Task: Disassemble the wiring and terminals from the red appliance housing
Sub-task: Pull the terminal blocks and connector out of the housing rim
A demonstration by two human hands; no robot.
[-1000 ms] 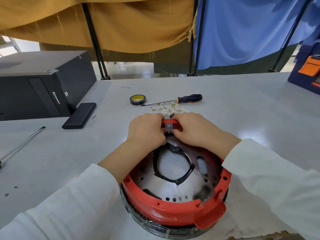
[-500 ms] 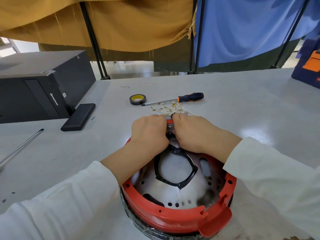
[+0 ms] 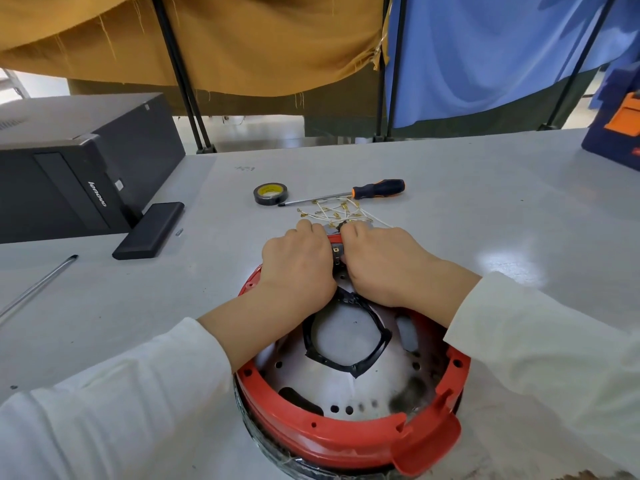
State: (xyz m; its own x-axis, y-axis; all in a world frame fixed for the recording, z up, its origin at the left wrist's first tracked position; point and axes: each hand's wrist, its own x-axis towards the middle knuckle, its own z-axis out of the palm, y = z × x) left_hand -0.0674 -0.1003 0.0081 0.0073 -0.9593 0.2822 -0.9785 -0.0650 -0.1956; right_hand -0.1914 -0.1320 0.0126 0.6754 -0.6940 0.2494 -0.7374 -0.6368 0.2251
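Both bare hands pinch a small terminal block at the far rim of the round red plastic appliance housing (image 3: 349,441).

The left hand (image 3: 298,265) and right hand (image 3: 384,265), in white sleeves, are curled tight around the small grey-and-black terminal block (image 3: 336,252); the fingertips are hidden, so the exact grip is unclear. The housing sits nearest on the grey table (image 3: 502,202), its perforated metal plate partly covered by the forearms. Compared with half a second ago, the hands have moved farther over the rim. Beyond them lies a tangle of white wires with brass terminals (image 3: 332,213), then a black-and-orange screwdriver (image 3: 367,192) and a black tape roll (image 3: 270,194).
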